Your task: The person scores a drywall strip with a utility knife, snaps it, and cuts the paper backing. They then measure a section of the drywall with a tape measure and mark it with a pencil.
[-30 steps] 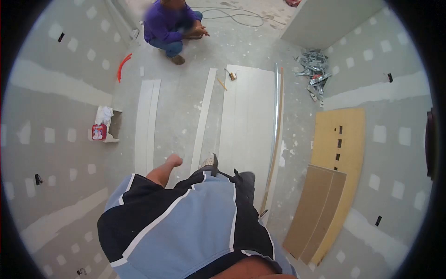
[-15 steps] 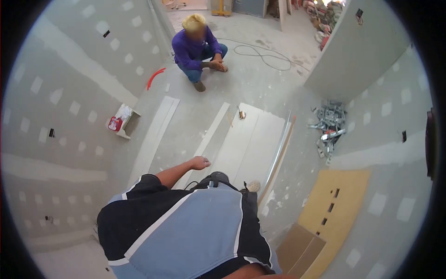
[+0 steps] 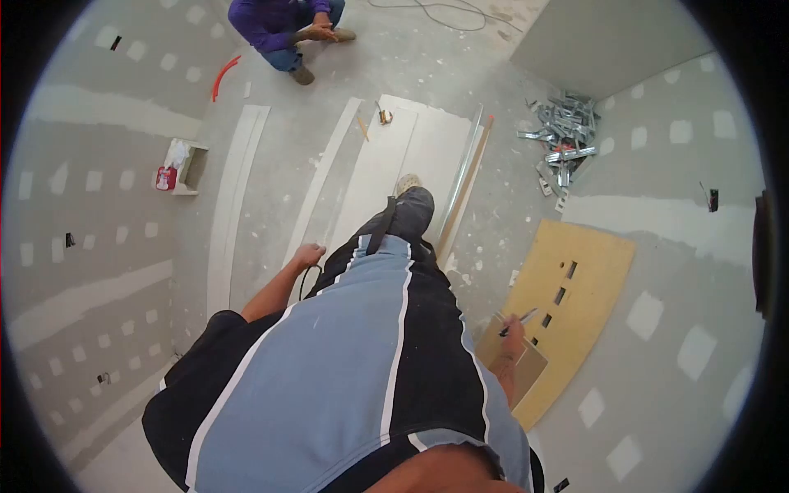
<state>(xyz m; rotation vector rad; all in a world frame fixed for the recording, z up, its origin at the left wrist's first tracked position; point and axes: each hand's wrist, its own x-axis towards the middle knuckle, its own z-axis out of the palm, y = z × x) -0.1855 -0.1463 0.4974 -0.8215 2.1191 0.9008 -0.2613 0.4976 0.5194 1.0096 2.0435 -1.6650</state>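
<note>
My right hand is closed around a slim utility knife, its pale blade side pointing up and away from me. It hangs over a brown panel that leans by a yellow board. My left hand is low at my left side with its fingers curled; whether anything is in them is hidden. Just below that hand a dark cord loop shows beside my trousers. My shoe is on wide white boards on the floor.
A small tape measure and a pencil lie ahead. Long white strips are at left, near a small box. Metal pieces are heaped right, beyond a metal profile. A person squats ahead.
My right hand has come into view with the knife. A foot has come forward onto the boards. My left hand has drawn back, and the view has tipped down.
</note>
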